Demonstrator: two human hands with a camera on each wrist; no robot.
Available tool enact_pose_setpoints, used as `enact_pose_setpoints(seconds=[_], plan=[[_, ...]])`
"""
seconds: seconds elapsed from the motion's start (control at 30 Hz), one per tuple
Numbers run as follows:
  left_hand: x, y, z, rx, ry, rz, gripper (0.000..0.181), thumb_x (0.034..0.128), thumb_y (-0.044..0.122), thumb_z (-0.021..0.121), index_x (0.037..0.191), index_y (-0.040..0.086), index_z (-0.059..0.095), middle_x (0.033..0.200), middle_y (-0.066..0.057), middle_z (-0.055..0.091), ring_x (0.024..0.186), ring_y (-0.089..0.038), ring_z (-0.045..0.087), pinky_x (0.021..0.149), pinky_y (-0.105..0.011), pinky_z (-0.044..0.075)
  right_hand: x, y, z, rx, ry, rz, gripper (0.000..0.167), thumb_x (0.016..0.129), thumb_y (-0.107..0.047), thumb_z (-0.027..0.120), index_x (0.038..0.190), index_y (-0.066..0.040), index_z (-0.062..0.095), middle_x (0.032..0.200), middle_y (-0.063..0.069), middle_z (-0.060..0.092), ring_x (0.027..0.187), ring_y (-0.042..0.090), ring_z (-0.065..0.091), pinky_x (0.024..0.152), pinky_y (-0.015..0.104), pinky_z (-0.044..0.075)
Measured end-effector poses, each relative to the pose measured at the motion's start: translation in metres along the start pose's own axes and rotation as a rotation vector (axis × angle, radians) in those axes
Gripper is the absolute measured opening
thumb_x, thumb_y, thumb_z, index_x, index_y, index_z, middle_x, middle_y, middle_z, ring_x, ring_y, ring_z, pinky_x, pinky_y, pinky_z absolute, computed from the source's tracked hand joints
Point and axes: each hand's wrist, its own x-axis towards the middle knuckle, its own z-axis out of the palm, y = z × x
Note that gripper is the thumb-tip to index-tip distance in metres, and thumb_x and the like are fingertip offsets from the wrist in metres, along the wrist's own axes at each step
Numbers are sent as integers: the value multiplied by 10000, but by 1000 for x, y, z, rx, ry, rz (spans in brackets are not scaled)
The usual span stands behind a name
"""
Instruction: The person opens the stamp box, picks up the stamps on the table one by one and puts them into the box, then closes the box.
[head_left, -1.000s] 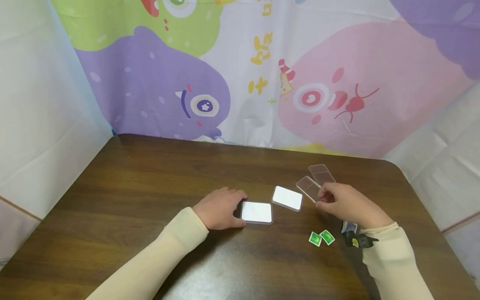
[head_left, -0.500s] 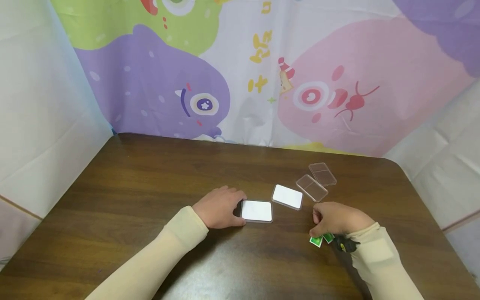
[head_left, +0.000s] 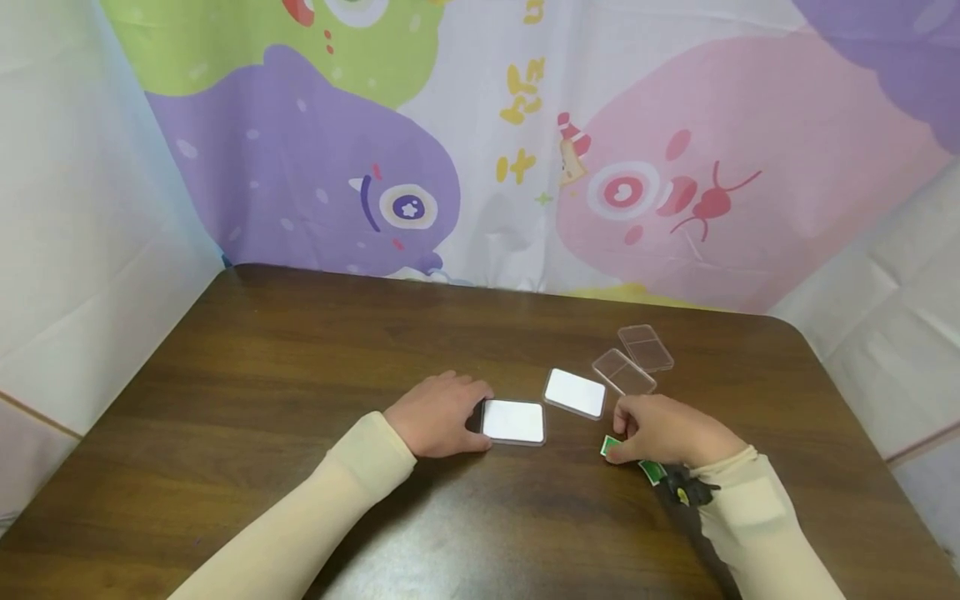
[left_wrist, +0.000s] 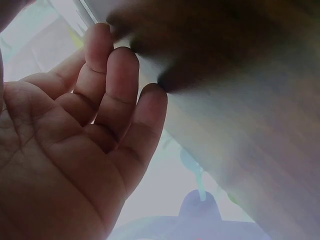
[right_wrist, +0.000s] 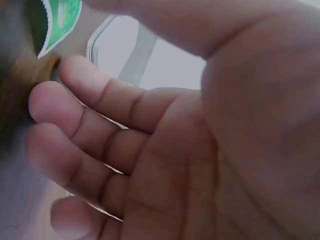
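Note:
My right hand (head_left: pixel 660 429) pinches a small green stamp (head_left: pixel 609 446) between thumb and index finger. In the right wrist view the stamp (right_wrist: pixel 62 22) shows a white perforated edge and bends slightly. A second green stamp (head_left: pixel 652 472) lies on the table, partly under that hand. My left hand (head_left: pixel 438 417) holds a clear flat case with a white insert (head_left: pixel 513 422) by its left end, thumb at the near corner and index finger at the far one. The left wrist view shows the left hand's other fingers (left_wrist: pixel 122 75) bent towards the table; the case is hardly visible there.
Right of the held case lies another clear case with a white insert (head_left: pixel 575 394). Two transparent lids, one nearer (head_left: pixel 622 372) and one farther (head_left: pixel 647 347), overlap beyond the right hand. The brown table (head_left: pixel 300 350) meets a printed cloth (head_left: pixel 495 242) at the back.
My right hand has come from the transparent lids down to the green stamps, picked one up and drawn it a little away and leftward. My left hand has stayed at the case.

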Motion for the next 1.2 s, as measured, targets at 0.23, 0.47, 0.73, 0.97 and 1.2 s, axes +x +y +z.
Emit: enact_pose_setpoints(seconds=[0.23,0.47,0.73,0.97,1.2], plan=[[1,0,2,17,10,0,547,849,424,819,1260,97,667,1149,-50,701,1004,-253,606,920,-418,493,0,-3,4,6,5,42,293,835,-266,841,841,-139,577,738,-14,559,650,165,530,618,346,418],[1,-1,2,15,10,2,550,848,423,820,1262,96,666,1151,-50,698,1001,-254,603,917,-420,494,1,-4,5,14,9,64,278,834,-252,846,841,-136,594,764,-7,578,671,174,529,636,351,422],[1,-1,3,10,16,8,526,845,403,824,1243,96,668,1122,-42,698,965,-239,593,888,-407,494,3,-1,5,10,13,-59,224,851,-144,765,803,-147,547,728,-30,518,631,136,499,624,325,414],[1,-1,4,13,9,-6,531,850,417,821,1250,104,667,1125,-35,699,977,-237,592,885,-403,496,7,1,1,34,73,-135,193,902,-57,734,1023,-79,586,816,-11,543,703,133,520,675,328,463],[0,0,2,16,7,-1,528,853,418,818,1244,97,668,1130,-40,701,987,-243,597,910,-413,494,9,-1,-1,35,106,-193,169,890,-99,783,939,-137,626,764,-44,536,710,117,507,671,313,444]])
